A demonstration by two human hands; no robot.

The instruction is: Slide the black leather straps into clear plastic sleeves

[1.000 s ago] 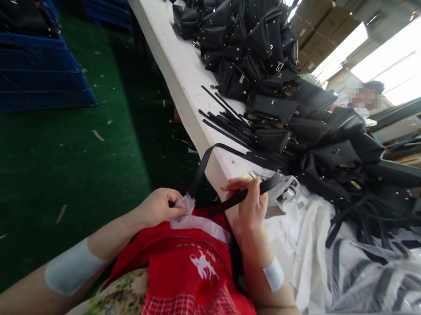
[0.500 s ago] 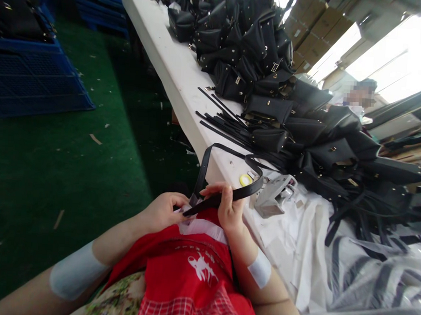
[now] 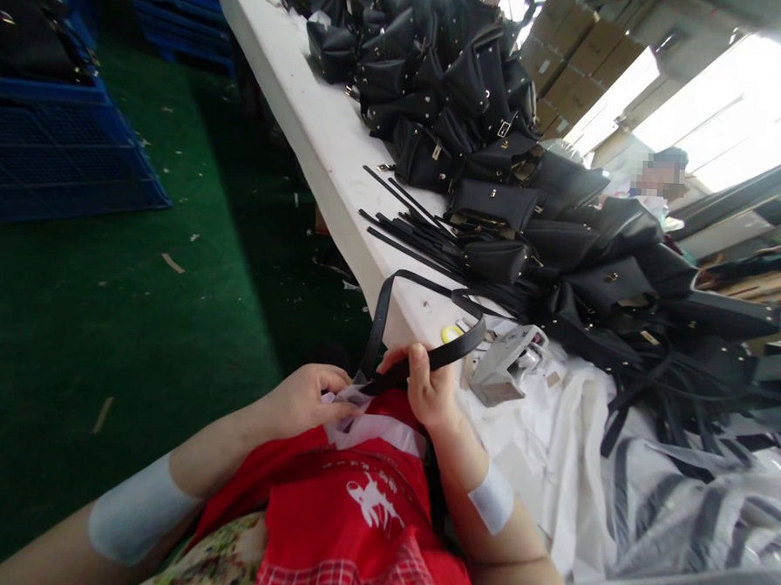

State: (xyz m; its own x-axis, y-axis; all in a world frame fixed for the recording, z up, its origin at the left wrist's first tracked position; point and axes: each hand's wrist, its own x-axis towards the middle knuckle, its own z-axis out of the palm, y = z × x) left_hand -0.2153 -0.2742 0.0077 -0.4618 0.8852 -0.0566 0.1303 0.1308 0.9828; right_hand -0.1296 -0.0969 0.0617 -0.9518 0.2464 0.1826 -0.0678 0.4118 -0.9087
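A black leather strap (image 3: 380,314) forms a loop in front of my body, arching over the table's near corner. My right hand (image 3: 431,386) is closed around one length of it, thumb on top. At the lower end of the loop, my left hand (image 3: 310,399) pinches thin whitish film (image 3: 347,412) close against the strap. Its fingertips are partly hidden there, so whether they also grip the strap is unclear. Both hands are just above the red apron (image 3: 348,474).
Many black handbags (image 3: 493,202) are heaped on the white table (image 3: 325,158). Loose black straps (image 3: 412,241) lie before them. A grey box (image 3: 508,368) and a yellow tape roll (image 3: 452,333) are near my right hand. Blue crates (image 3: 76,154) stand left; a person (image 3: 662,180) is beyond.
The strap's lower end has shifted slightly right, away from my left fingertips. More of the whitish film now shows at my left hand. My right hand keeps its hold.
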